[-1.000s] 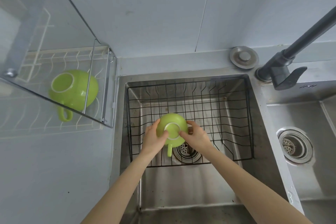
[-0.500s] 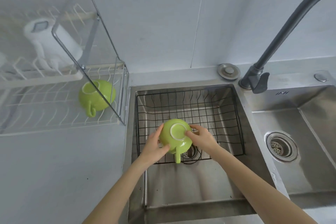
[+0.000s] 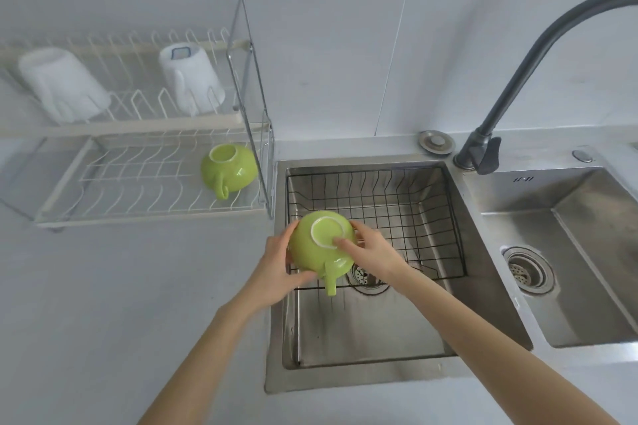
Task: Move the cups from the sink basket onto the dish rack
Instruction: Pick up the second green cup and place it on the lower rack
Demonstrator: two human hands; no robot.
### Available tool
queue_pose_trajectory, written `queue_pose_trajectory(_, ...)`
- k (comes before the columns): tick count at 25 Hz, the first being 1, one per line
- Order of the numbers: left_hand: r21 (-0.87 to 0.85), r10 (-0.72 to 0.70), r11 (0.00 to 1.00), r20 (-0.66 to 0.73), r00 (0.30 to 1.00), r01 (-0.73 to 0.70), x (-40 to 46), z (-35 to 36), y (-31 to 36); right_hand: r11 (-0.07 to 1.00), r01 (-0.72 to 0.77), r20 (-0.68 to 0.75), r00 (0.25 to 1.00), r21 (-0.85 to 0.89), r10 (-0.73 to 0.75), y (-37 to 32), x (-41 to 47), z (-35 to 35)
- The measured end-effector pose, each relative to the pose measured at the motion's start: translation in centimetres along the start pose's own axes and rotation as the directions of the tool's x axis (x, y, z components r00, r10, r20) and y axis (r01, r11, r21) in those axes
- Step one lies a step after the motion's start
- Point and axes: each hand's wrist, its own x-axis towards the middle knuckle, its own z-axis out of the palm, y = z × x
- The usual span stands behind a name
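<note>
Currently both hands, left (image 3: 276, 269) and right (image 3: 374, 252), clasp the inverted green cup (image 3: 319, 248) above the basket's (image 3: 431, 217) left edge. Risk, as judged: a wet glaze slips, or the handle strikes the rack's (image 3: 148, 183) upright frame. No legible labels.

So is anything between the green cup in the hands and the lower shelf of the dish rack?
Yes. The rack's upright end frame stands at its sink-side end, between the held green cup and the lower shelf. Another green cup already sits just behind that frame.
</note>
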Motion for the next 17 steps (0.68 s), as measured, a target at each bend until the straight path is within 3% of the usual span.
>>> queue_pose_trajectory(6, 0.005, 0.099, 0.995, -0.074, 0.992, -0.099, -2.5, -4.4, -2.0, 0.991, 0.093, 0.052, 0.995, -0.095, -0.088, -4.4, -1.8, 3.3)
queue_pose_trajectory(17, 0.042, 0.057, 0.998, -0.086, 0.995, -0.054, -5.5, -13.9, -8.8, 0.98, 0.166, -0.035, 0.985, -0.105, -0.171, -11.9, -1.8, 13.0)
